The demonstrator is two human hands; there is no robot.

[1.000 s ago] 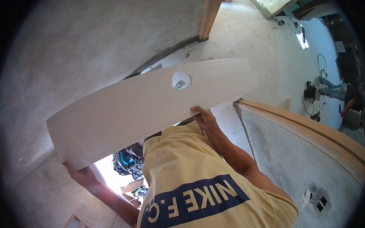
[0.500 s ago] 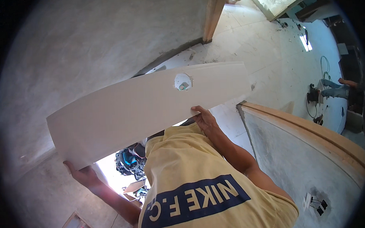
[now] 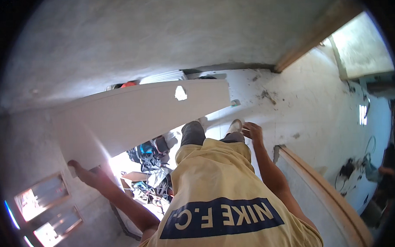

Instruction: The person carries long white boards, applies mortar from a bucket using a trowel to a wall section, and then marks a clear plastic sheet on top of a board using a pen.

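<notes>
A long off-white panel [image 3: 132, 117] with a ragged round hole towards its right end stretches across the space in front of me. My left hand [image 3: 87, 174] is closed around its near edge at the left end, thumb on the upper face and the other fingers hidden beneath. At the panel's far right, the end hangs low above the floor; whether it touches I cannot tell. My right hand [image 3: 253, 132] is off the panel, holding nothing, with its fingers loosely apart beside my right shoe [image 3: 236, 125].
A stack of white panels [image 3: 163, 77] lies along the grey wall [image 3: 138, 34]. Left of my legs are a dark tool bag [image 3: 147, 153], a cardboard box [image 3: 135, 177] and tangled cables. A wood-trimmed wall edge [image 3: 317, 184] stands at right. Another person's arm [image 3: 386, 171] shows far right.
My right hand has let go of the panel's near edge and moved right. The panel's right end has dropped away and shifted left. My view has turned, bringing my legs into sight.
</notes>
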